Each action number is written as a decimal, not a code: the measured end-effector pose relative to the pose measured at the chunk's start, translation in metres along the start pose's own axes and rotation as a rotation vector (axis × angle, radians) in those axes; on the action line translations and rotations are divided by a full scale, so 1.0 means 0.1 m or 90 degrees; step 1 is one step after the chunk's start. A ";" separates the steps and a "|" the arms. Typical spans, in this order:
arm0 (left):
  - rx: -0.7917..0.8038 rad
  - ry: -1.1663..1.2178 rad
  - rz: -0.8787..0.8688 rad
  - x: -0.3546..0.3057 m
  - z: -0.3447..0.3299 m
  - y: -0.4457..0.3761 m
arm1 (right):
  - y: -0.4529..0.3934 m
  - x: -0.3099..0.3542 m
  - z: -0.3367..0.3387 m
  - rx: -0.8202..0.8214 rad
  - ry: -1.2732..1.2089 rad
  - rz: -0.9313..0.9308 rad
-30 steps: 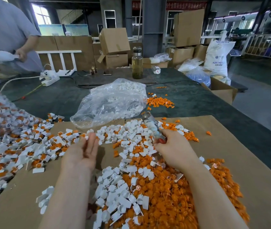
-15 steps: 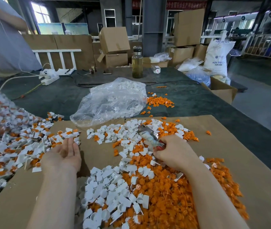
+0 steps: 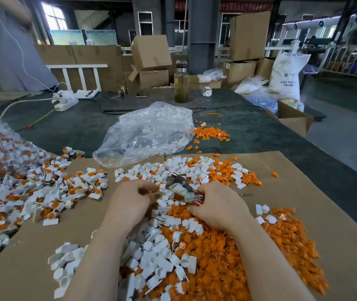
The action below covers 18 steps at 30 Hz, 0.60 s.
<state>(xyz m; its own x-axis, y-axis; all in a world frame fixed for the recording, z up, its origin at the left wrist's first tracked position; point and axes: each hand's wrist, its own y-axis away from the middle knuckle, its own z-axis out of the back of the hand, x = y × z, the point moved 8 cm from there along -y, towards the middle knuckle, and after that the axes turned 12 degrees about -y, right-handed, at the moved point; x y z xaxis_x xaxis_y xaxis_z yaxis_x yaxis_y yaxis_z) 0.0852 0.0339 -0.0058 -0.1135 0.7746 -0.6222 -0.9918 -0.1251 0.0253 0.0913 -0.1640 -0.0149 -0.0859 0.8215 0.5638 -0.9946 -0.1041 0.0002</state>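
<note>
Right hand gripping the tool over the pile, left hand pinching a cap just beside its tip, we should line them up squarely before pressing.

We are looking at a factory floor, a hall that handles plastic goods. Loose white and orange plastic parts lie heaped across the lower half of the frame on a cardboard sheet. A clear bag of white pieces sits at centre. Stacked cardboard boxes fill the upper middle, a white sack printed ABS RESIN stands at upper right, and a steel column rises at top centre.
</note>
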 end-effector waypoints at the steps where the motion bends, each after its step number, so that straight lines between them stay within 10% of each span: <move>1: 0.009 -0.041 -0.022 -0.04 -0.04 0.00 | 0.00 0.00 0.00 -0.004 -0.001 0.000; 12: 0.132 -0.183 -0.090 -0.19 -0.18 0.02 | 0.01 0.00 0.17 -0.099 -0.111 0.000; 18: 0.026 -0.166 -0.095 -0.29 -0.10 0.05 | 0.04 0.06 0.25 -0.152 -0.221 0.030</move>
<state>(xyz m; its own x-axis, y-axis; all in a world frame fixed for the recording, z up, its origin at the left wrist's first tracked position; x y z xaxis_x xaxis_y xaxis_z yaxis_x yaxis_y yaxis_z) 0.0846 0.0044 0.0044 0.0286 0.9159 -0.4003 -0.9996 0.0240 -0.0165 0.0883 -0.1741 0.0093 -0.1481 0.5765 0.8036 -0.9790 0.0294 -0.2016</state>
